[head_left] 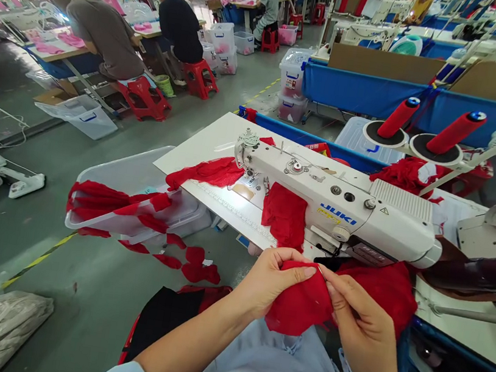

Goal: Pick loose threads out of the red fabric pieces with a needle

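Sewing machine (310,185) beyond held red cloth (300,307), thread cones (455,137), tub (132,171)

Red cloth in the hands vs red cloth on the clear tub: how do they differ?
Support: the held cloth is pinched by the left hand and right hand; the tub cloth drapes over the tub, touched by neither hand.
Shape: the held cloth shows a compact, rounded panel; the tub cloth forms a long, bunched run with pieces trailing toward the floor.
Shared: both are red fabric.
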The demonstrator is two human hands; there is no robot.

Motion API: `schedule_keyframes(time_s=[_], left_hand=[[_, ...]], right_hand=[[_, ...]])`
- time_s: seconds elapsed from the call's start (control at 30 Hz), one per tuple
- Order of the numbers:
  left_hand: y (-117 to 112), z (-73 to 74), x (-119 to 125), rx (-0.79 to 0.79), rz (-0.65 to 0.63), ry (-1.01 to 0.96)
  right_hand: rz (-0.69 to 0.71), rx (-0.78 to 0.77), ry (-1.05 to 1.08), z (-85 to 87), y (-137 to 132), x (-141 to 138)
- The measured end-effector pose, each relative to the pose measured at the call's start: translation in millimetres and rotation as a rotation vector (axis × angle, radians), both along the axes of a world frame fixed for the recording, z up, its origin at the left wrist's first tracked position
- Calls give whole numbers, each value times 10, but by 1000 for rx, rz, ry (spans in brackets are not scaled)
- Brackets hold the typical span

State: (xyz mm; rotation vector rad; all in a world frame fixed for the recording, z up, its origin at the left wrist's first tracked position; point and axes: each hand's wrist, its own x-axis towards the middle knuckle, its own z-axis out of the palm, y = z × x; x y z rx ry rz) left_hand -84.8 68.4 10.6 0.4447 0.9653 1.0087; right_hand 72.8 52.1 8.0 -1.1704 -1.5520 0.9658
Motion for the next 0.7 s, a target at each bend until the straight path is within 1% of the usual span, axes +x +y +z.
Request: schedule_keyframes(time_s=[0.13,0.17,0.2,0.23,0.27,0.3,0.4,0.43,0.47,0.5,0.57,0.63,0.7], left_hand=[[9,8,-19,-12,-39,-16],[10,6,-26,-8,-57,-13],[10,3,-32,2,-76,-1],[9,-2,-37,18,-97,26],[7,-7,-40,44,-118,71],[3,-12,-41,78,-140,133],[-7,-18,-38,223,-215,362],[-6,-20,-39,276,-242,425],[-1,-24,-43,327,-245,484],[9,-30,-50,363,-265,524],[35,-41,-72,398,-332,542],[55,-48,-102,435,-392,567],[64,-57,-131,466,-433,592]], right_hand=[[-70,-414,313,-76,-33,-16],[-90,-494,381,-90,-34,-24],[-107,-538,427,-97,-30,-33],[-114,-540,440,-96,-20,-43],[-108,-498,418,-89,-7,-52],[-98,-419,366,-75,8,-62],[-80,-107,158,-35,40,-93],[-87,-33,118,-34,46,-105],[-94,6,97,-42,51,-117],[-96,18,89,-60,56,-129],[-96,-21,99,-114,68,-151],[-120,-27,96,-173,77,-169],[-139,-9,86,-217,88,-180]])
